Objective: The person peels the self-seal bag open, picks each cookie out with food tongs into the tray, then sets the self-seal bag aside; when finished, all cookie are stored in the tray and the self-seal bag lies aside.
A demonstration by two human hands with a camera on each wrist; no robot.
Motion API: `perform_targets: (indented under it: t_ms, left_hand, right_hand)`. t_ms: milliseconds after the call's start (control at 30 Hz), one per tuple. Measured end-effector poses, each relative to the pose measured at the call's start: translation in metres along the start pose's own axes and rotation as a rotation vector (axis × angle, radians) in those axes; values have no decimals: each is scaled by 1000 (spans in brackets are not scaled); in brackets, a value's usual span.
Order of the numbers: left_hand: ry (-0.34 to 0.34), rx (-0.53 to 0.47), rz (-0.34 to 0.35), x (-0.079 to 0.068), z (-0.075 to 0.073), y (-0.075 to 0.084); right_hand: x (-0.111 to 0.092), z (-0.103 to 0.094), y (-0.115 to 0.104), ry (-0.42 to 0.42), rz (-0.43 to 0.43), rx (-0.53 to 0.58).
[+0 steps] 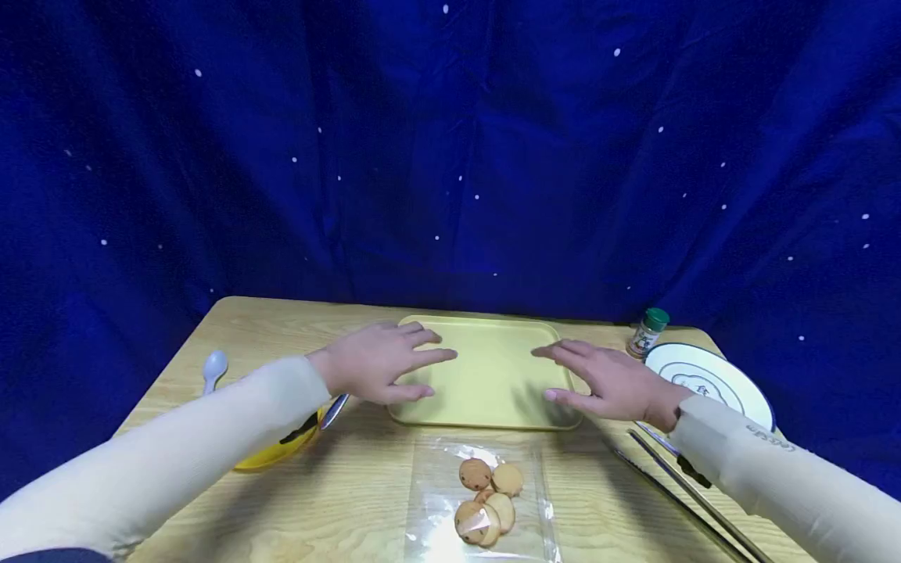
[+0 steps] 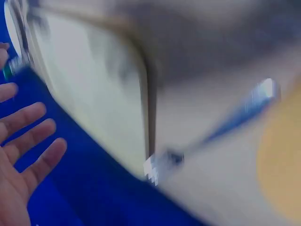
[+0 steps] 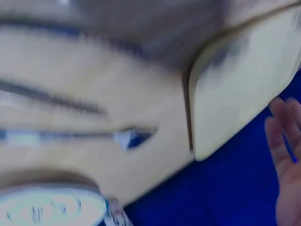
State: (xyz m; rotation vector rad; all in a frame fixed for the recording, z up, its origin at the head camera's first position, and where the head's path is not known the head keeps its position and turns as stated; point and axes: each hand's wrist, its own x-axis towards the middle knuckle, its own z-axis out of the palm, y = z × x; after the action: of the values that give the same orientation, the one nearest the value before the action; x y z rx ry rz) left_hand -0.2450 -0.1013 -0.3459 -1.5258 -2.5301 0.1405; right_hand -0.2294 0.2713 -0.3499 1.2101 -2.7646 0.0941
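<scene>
A pale yellow tray (image 1: 486, 379) lies flat at the back of the table. My left hand (image 1: 383, 363) hovers over its left end, fingers spread and holding nothing. Over the right end is my right hand (image 1: 612, 383), also with fingers extended and nothing in it. Both wrist views are blurred; the left one shows the palm and loose fingers of the left hand (image 2: 23, 150), and the right one shows straight fingers on the right hand (image 3: 289, 160). In front of the tray lies a clear plastic bag (image 1: 429, 485) with several round cookies (image 1: 475, 474) in it.
On the left, a yellow dish (image 1: 271, 457) is partly behind my sleeve, near a metal utensil (image 1: 334, 412) and a white spoon (image 1: 215, 365). To the right are a green-capped jar (image 1: 647, 335), a dark-rimmed white plate (image 1: 739, 387) and long metal tongs (image 1: 676, 489). A blue curtain (image 1: 450, 156) hangs behind.
</scene>
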Motion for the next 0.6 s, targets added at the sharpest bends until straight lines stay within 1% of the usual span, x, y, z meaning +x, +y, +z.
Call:
perform_targets:
  t_ms: [100, 200, 300, 400, 533, 600]
  left_hand:
    - [-47, -75, 22, 1, 6, 24]
    - [-94, -174, 67, 1, 16, 49]
    - [-143, -230, 113, 3, 27, 69]
    - [-185, -239, 119, 5, 33, 82]
    - [-214, -219, 98, 6, 37, 89]
    - [-213, -208, 98, 5, 38, 90]
  right_hand:
    - [-5, 9, -14, -37, 43, 146]
    - [-9, 20, -26, -115, 66, 279]
    - [-11, 30, -34, -189, 83, 345]
    - [-12, 38, -38, -227, 75, 325]
    - [-12, 46, -42, -217, 55, 258]
    - [-11, 49, -43, -206, 40, 256]
